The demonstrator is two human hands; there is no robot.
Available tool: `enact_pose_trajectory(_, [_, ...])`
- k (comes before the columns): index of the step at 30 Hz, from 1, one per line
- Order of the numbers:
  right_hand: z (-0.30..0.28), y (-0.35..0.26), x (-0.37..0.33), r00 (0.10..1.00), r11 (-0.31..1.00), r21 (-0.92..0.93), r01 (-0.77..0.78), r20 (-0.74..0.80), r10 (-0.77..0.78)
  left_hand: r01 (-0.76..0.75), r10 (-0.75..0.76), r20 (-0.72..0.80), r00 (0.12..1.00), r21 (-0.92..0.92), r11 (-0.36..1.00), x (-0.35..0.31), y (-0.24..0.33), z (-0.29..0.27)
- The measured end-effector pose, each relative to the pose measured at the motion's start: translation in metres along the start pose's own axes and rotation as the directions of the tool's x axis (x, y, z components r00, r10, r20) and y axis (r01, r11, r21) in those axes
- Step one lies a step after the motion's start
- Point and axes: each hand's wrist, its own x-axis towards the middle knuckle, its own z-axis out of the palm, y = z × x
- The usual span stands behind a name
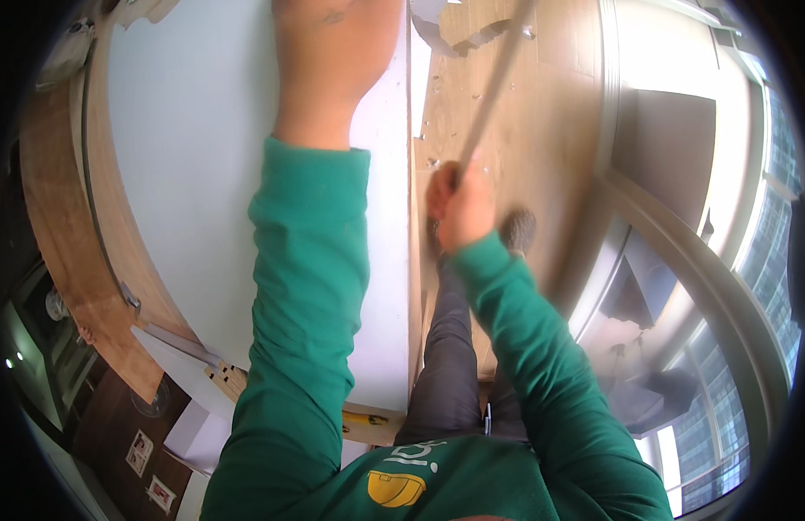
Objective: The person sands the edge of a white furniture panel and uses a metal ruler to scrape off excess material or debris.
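Observation:
A large white panel (194, 174) stretches away in front of me on the left. My left hand (337, 61) is over its far part, near its right edge; the fingers lie beyond the top of the picture, so their pose is hidden. To the right of the panel, above the floor, my right hand (466, 204) is closed around the near end of a long, thin brownish strip (496, 91). The strip slants up and away to the right and is blurred, so its exact kind does not show.
Torn whitish scraps (433, 26) and small crumbs lie on the wood floor (559, 95). A long brown board (51, 200) runs along the left. A yellow-and-black item (368, 418) lies at the panel's near end. On the right stand a pale wall ledge and windows (724, 408).

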Motion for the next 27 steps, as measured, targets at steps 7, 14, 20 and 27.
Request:
enact_pose_trajectory(7, [-0.101,-0.033,-0.063,0.968,0.983,-0.166,-0.078,-0.247,0.035,-0.047,0.028,0.104,0.994,0.191,0.98,-0.003,0.007,-0.005])
enact_pose_trajectory(14, [-0.199,-0.066,-0.139,0.937,0.957,-0.262,-0.121,-0.35,0.023,-0.174,0.004,0.318,0.948,0.511,0.842,-0.049,0.048,-0.037])
enact_pose_trajectory(20, [-0.204,-0.075,-0.173,0.935,0.948,-0.271,-0.166,-0.35,0.064,0.077,-0.275,0.368,0.888,0.472,0.878,-0.131,0.095,-0.074])
enact_pose_trajectory(27, [-0.207,-0.091,-0.19,0.967,0.916,-0.379,-0.132,-0.252,0.035,0.191,-0.437,0.378,0.816,0.538,0.821,-0.214,0.158,-0.116])
